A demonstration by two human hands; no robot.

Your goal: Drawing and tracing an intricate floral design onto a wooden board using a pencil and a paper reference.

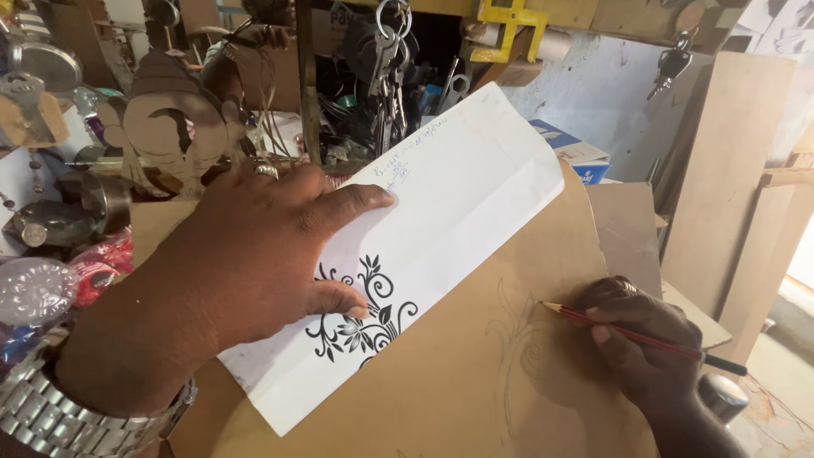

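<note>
Fingers (612, 321) around pencil (644, 337) over board (458, 382)

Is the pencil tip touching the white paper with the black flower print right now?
No: the pencil in the right hand points at the faint sketch on the brown board, clear of the white paper under the left hand.

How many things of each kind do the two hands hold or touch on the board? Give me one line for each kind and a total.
White paper sheet with a black floral print, pressed by the left hand: 1
Red pencil, in the right hand: 1
Brown board with a pencil sketch, under both: 1
Total: 3
</note>
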